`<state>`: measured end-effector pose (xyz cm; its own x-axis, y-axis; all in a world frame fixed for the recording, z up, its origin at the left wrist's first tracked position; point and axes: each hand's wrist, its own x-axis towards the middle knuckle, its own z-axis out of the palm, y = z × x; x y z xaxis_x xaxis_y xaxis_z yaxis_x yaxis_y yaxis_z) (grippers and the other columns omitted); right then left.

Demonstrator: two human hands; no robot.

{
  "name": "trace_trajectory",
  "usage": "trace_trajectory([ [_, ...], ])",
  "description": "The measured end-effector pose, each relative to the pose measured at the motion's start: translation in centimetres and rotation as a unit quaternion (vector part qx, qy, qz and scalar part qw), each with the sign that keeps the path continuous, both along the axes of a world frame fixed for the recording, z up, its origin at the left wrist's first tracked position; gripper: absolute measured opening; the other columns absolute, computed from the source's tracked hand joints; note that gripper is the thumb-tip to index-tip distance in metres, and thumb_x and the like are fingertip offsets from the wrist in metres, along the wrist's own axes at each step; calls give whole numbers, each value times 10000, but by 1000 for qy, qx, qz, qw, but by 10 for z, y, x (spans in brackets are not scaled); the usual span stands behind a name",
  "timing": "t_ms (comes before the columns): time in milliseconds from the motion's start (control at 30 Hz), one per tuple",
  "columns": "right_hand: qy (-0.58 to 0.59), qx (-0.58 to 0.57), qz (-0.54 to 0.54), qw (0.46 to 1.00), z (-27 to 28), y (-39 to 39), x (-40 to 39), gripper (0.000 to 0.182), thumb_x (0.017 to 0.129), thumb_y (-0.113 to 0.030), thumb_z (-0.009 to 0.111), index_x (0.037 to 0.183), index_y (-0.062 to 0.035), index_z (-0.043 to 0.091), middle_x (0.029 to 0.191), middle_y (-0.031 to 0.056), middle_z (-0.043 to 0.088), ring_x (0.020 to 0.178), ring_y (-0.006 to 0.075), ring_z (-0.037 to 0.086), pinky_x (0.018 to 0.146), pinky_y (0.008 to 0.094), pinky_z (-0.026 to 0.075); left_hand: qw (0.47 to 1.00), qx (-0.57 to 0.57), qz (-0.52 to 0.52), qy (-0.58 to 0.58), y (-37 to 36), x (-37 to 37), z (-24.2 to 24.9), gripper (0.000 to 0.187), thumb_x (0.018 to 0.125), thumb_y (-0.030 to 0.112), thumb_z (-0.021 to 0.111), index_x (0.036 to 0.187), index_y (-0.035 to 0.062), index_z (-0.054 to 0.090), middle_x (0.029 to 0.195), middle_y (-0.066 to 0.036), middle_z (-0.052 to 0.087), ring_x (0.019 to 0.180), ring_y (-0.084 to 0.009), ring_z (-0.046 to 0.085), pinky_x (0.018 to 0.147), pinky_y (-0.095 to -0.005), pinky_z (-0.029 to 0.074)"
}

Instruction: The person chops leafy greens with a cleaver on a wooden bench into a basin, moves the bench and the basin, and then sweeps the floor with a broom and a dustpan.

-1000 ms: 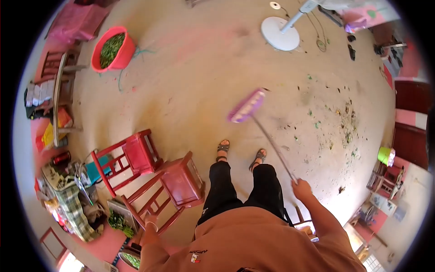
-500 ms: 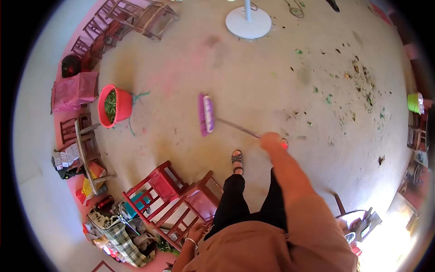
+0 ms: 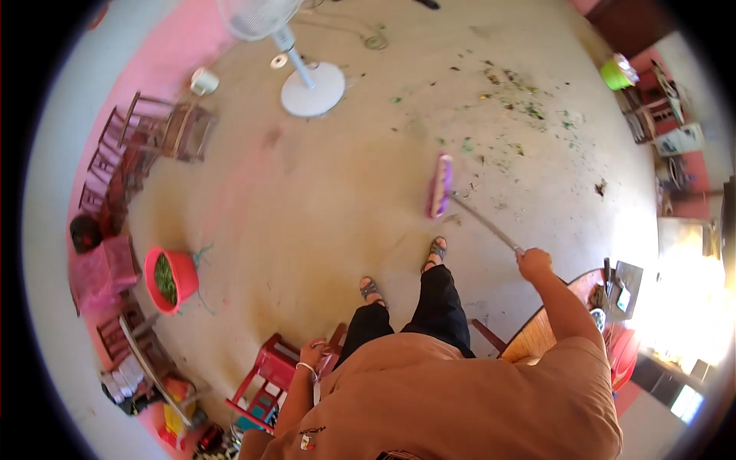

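My right hand (image 3: 534, 264) is closed around the upper end of the broom's thin handle. The broom (image 3: 439, 186) has a purple and white head, which rests on the floor ahead of my feet, close to scattered leaf bits (image 3: 468, 144). On the other side, my left hand (image 3: 313, 353) hangs low beside my thigh, fingers loosely bent and holding nothing. It overlaps a red chair (image 3: 276, 360) in this view, and a pale bracelet circles the wrist.
More leaf debris (image 3: 534, 111) lies ahead to the right. A white standing fan (image 3: 313, 90) is further off. To the left are a pink bucket (image 3: 181, 277) of green leaves and wooden chairs (image 3: 180, 130) along the wall. A round wooden table (image 3: 540, 337) stands close on my right.
The view has swung to the right. My right hand and the broom have moved right, bringing the broom head nearer the leaf bits. My feet have shifted, and my left hand still hangs low.
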<state>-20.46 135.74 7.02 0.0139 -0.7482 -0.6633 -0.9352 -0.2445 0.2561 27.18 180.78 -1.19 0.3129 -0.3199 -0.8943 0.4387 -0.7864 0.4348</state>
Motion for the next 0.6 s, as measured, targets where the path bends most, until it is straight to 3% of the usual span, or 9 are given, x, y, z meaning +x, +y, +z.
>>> trace_trajectory([
  [133, -72, 44, 34, 996, -7, 49, 15, 481, 896, -460, 417, 884, -60, 683, 905, 155, 665, 862, 321, 642, 733, 420, 501, 999, 31, -13, -18, -28, 27, -13, 260, 816, 88, 500, 1061, 35, 567, 855, -102, 651, 679, -188, 629, 565, -284, 484],
  [300, -100, 114, 98, 984, -82, 49, 64, 359, 877, -391, 484, 909, -98, 690, 932, 99, 673, 888, 270, 647, 720, 407, 501, 983, 85, -131, -93, -97, 9, 22, 242, 818, 95, 482, 1029, 26, 579, 848, -119, 644, 686, -186, 623, 570, -293, 484],
  [367, -130, 59, 139, 980, -126, 45, 69, 368, 842, -407, 533, 910, -84, 696, 941, 100, 676, 884, 266, 649, 747, 406, 495, 966, 18, -236, -106, -119, 1, 35, 235, 821, 94, 487, 1020, 15, 584, 842, -119, 640, 698, -174, 615, 594, -285, 486],
  [500, -69, 62, 104, 990, -175, -7, 4, 268, 798, -339, 589, 902, -121, 704, 933, 75, 682, 883, 241, 656, 716, 375, 504, 973, 34, -203, -107, -172, -29, 54, 247, 823, 94, 489, 1033, -1, 578, 838, -114, 640, 698, -163, 604, 616, -271, 486],
  [533, -29, 105, 68, 992, -144, -36, -23, 264, 808, -347, 580, 896, -132, 705, 920, 65, 684, 863, 234, 659, 712, 365, 510, 969, 74, -207, -110, -193, -43, 72, 249, 825, 91, 490, 1038, -5, 576, 838, -107, 641, 694, -159, 599, 620, -265, 485],
  [567, 2, 79, 40, 996, -169, -49, -66, 271, 824, -357, 564, 905, -137, 700, 938, 64, 680, 880, 222, 655, 711, 362, 510, 965, 113, -208, -110, -208, -53, 83, 251, 826, 89, 491, 1043, -8, 574, 838, -100, 641, 690, -155, 595, 624, -260, 485],
  [600, 8, 73, 10, 997, -129, -73, -96, 292, 842, -376, 549, 917, -133, 693, 958, 64, 674, 890, 218, 650, 697, 363, 501, 965, 124, -206, -106, -215, -58, 86, 251, 826, 89, 491, 1043, -8, 574, 838, -100, 641, 690, -155, 595, 624, -260, 485],
])
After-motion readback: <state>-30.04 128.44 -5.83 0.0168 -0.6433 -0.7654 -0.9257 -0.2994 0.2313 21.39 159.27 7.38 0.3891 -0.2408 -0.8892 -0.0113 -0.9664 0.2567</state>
